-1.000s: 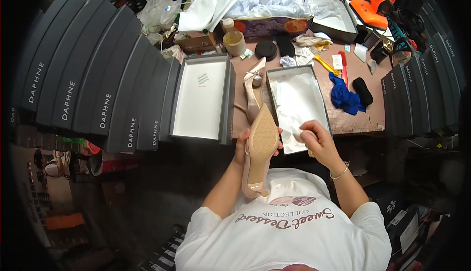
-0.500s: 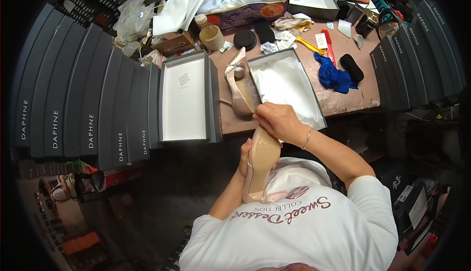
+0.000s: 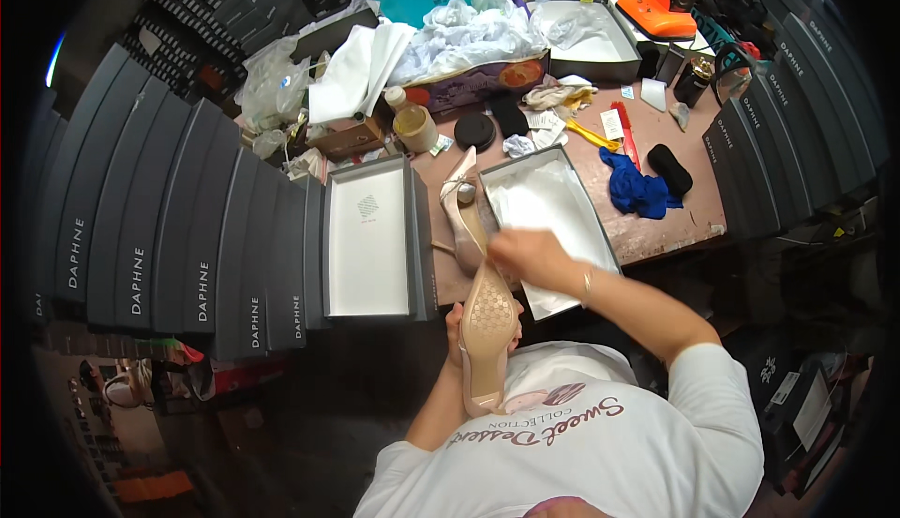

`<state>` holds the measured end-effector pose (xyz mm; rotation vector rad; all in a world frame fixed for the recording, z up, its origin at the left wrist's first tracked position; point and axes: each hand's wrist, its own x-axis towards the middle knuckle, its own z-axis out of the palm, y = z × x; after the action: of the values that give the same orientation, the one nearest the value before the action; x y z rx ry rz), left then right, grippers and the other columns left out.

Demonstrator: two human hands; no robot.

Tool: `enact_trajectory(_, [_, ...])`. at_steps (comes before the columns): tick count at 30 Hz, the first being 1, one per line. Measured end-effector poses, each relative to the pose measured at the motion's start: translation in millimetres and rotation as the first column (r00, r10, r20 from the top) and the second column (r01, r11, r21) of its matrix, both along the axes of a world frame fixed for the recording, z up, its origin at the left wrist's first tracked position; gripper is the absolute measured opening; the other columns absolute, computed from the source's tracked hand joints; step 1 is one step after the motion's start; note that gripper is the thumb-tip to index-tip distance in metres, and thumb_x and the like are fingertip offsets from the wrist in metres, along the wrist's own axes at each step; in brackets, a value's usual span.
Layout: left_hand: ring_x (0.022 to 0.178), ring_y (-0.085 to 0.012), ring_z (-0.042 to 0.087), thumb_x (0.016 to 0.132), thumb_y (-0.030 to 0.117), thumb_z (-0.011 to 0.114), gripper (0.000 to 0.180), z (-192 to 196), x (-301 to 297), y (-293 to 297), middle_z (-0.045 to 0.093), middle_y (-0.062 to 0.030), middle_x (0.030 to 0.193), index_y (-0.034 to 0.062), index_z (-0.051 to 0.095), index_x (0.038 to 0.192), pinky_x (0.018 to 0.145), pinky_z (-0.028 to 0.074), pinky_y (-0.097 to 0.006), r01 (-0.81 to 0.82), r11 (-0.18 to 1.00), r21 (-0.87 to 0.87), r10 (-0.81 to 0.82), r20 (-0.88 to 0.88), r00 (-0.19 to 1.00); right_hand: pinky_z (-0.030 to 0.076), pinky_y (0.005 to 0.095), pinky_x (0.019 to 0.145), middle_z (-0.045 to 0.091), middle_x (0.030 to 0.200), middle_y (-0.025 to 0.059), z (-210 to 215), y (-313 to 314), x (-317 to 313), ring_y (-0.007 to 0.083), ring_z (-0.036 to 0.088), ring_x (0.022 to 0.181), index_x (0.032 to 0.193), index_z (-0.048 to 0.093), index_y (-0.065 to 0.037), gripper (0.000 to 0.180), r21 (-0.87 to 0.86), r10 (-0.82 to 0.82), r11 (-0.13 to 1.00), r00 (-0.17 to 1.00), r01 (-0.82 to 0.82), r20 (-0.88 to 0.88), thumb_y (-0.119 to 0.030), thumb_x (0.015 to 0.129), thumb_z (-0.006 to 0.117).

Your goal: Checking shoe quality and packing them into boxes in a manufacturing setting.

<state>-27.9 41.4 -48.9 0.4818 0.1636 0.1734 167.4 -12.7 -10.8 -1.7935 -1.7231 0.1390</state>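
- Left hand: grasps a pale pink, pointed-toe shoe with a beige, textured sole.
- Position of held shoe: off the brownish-pink bench, before its near edge; sole faces the camera, toe points toward the bench, heel end toward the white T-shirt.
- Right hand: at the shoe's toe tip. Fingers are blurred; grip cannot be determined.
- Matching pale pink heeled shoe: on the bench near the near edge, between a dark grey rectangular box with white interior (left) and a grey box lined with white paper (right).
- Crumpled blue cloth: toward the bench's right edge, beside a black oval pad.
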Motion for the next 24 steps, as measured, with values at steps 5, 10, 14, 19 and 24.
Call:
enact_trajectory(5, [0.082, -0.028, 0.061, 0.086, 0.069, 0.036, 0.082, 46.5, 14.2, 46.9, 0.054, -0.0213, 0.11, -0.0004, 0.042, 0.129, 0.063, 0.053, -0.037, -0.355, 0.906, 0.231, 0.339, 0.108, 0.935, 0.049, 0.0373, 0.086, 0.06, 0.112, 0.0219, 18.0, 74.9, 63.2, 0.0328, 0.061, 0.101, 0.129, 0.047, -0.004, 0.049, 0.455, -0.126, 0.874, 0.984, 0.171, -0.128, -0.032, 0.09, 0.061])
enact_trajectory(10, [0.091, -0.0299, 0.059, 0.091, 0.064, 0.03, 0.075, 76.8, 49.3, 46.9, 0.055, -0.0214, 0.111, 0.0035, 0.041, 0.133, 0.081, 0.051, -0.04, -0.641, 0.764, 0.074, 0.641, 0.023, 0.767, 0.045, 0.0252, 0.071, 0.055, 0.094, -0.0023, -19.7, -5.9, -12.6, 0.0068, 0.051, 0.084, 0.117, 0.057, -0.005, 0.039, 0.033, 0.118, 0.815, 0.111, -0.578, -0.987, -0.034, 0.091, 0.06])
enact_trajectory(14, [0.119, -0.0319, 0.049, 0.093, 0.066, 0.027, 0.08, 39.9, 68.2, 42.7, 0.047, -0.0189, 0.132, -0.0002, 0.038, 0.137, 0.105, 0.035, -0.042, -0.4, 0.846, 0.352, 0.43, -0.008, 0.903, 0.044, 0.0292, 0.094, 0.053, 0.124, 0.0063, -13.0, -83.5, -39.9, 0.0117, 0.052, 0.11, 0.138, 0.036, -0.001, 0.069, -0.014, -0.072, 0.93, -0.144, -0.368, -0.987, -0.023, 0.08, 0.067])
enact_trajectory(19, [0.13, -0.0386, 0.038, 0.089, 0.036, 0.061, 0.076, -20.3, 82.9, 89.6, 0.033, -0.0243, 0.142, 0.0007, 0.025, 0.145, 0.107, 0.032, -0.043, 0.098, -0.114, 0.989, 0.692, 0.008, 0.721, 0.043, 0.0223, 0.06, 0.056, 0.08, -0.0036, 31.9, -163.3, 66.0, 0.0042, 0.05, 0.072, 0.086, 0.056, -0.004, 0.02, -0.213, -0.272, 0.954, 0.309, 0.213, -0.911, -0.019, 0.082, 0.07])
enact_trajectory(24, [0.127, -0.0444, 0.04, 0.081, 0.013, 0.057, 0.071, -66.4, 94.9, 90.2, 0.034, -0.0267, 0.141, -0.0009, 0.027, 0.144, 0.106, 0.034, -0.043, 0.347, -0.11, 0.931, 0.701, -0.175, 0.691, 0.049, 0.0405, 0.068, 0.061, 0.08, 0.0178, 20.5, -147.1, 131.8, 0.0351, 0.06, 0.074, 0.085, 0.059, 0.002, 0.017, -0.349, -0.492, 0.774, 0.849, 0.529, 0.195, -0.009, 0.073, 0.065])
